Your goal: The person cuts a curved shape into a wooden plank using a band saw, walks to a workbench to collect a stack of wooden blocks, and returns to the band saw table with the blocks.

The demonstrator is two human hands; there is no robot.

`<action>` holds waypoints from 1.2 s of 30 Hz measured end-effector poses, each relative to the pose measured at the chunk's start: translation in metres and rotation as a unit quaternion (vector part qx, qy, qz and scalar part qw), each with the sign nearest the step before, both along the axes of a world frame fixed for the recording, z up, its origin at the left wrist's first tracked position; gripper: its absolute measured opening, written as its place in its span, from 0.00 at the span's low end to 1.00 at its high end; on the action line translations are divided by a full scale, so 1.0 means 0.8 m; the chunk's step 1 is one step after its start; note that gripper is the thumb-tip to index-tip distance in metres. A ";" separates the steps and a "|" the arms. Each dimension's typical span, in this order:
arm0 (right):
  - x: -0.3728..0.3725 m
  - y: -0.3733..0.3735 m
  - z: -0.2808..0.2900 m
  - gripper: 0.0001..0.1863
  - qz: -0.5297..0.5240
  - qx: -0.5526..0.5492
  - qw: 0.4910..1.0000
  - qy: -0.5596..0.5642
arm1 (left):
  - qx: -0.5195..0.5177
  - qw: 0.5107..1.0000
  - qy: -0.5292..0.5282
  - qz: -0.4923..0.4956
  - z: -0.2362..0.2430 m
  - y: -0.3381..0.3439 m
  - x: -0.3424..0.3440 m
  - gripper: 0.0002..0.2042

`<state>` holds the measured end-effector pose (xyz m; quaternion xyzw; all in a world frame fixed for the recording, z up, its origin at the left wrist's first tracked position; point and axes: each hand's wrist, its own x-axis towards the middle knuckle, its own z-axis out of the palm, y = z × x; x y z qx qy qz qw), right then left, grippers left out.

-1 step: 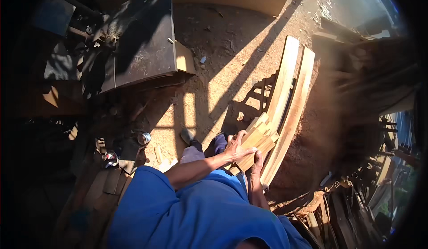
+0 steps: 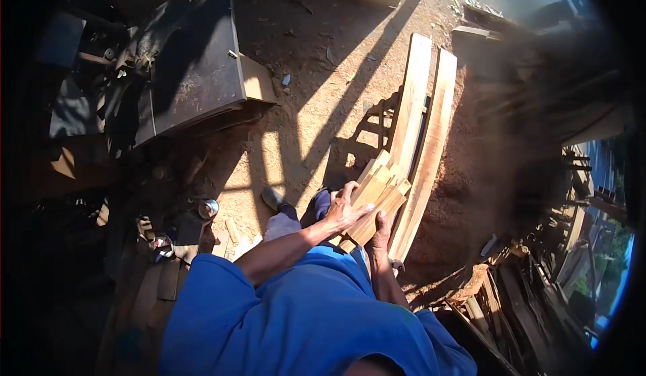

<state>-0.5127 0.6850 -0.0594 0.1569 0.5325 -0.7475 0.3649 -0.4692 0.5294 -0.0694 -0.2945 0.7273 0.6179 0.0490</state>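
A bundle of short, pale wooden pieces (image 2: 380, 197) lies slanted in front of my body, their ends uneven. My left hand (image 2: 344, 213) grips it from the left, fingers over the side and thumb across the top. At the near right side my right hand (image 2: 381, 236) holds it with the thumb up; its other fingers are hidden. Just beyond and to the right, two long planks, a left one (image 2: 412, 100) and a right one (image 2: 436, 123), run side by side with a narrow dark gap between. The bundle overlaps the left plank's near end.
A dark-topped table (image 2: 202, 73) stands at the far left. A round metal can (image 2: 208, 208) and wood offcuts (image 2: 232, 231) are by my left side. Scrap timber (image 2: 518, 309) is piled at the lower right. Sunlit dirt floor (image 2: 316, 127) with striped shadows lies ahead.
The whole view has shifted slightly, so the table and planks sit a little higher and further left. Both hands keep their grip on the bundle.
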 end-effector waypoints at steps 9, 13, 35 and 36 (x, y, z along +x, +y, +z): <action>0.050 0.032 0.005 0.36 -0.045 0.015 0.999 -0.006 | 0.024 0.997 0.080 -0.001 0.006 0.022 0.046 0.49; 0.065 0.078 -0.040 0.37 -0.101 -0.047 0.993 -0.035 | 0.107 0.994 -0.010 -0.036 -0.045 0.059 0.045 0.50; -0.039 0.249 -0.259 0.24 -0.170 0.461 0.871 -0.026 | -0.096 0.924 -0.067 -0.364 -0.235 0.231 -0.136 0.34; -0.035 0.253 -0.248 0.25 -0.177 0.461 0.870 -0.018 | -0.098 0.917 -0.068 -0.380 -0.226 0.214 -0.127 0.33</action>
